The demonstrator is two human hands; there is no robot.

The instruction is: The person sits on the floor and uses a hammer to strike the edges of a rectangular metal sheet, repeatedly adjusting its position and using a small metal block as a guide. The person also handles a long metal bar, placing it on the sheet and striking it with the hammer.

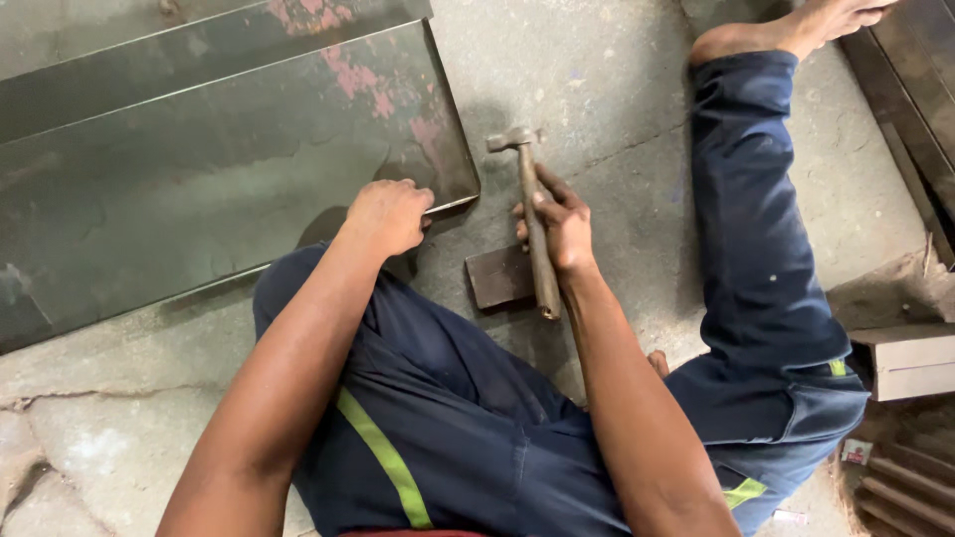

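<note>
Seated on the concrete floor (607,70), legs in dark blue work trousers (756,259) with yellow-green stripes; my right leg stretches away to the far right, foot bare.

Left hand (386,214): fingers curled down over the near right edge of a large dark metal sheet (199,189). Fingertips lie on top of the sheet, close to its corner; whether the thumb is under the edge I cannot tell. The grip is closed on the edge, not spread flat. The sheet lies to the left and far side of the scene, its surface dull grey-green with pink-red patches of worn paint near its far right corner. A second sheet or panel lies beyond it at the far left.

Right hand (562,229): fingers wrapped fully round the wooden handle of a hammer (532,214), gripping about midway along it. The steel head points away from me and hangs just right of the sheet's corner, above the floor. The handle's butt end runs back toward me past my wrist.

Just beside the right hand, on its left and near side, a small dark rectangular metal block (497,278) sits on the floor, the handle crossing its right edge.

Near right: stacked metal sections (910,363).
</note>
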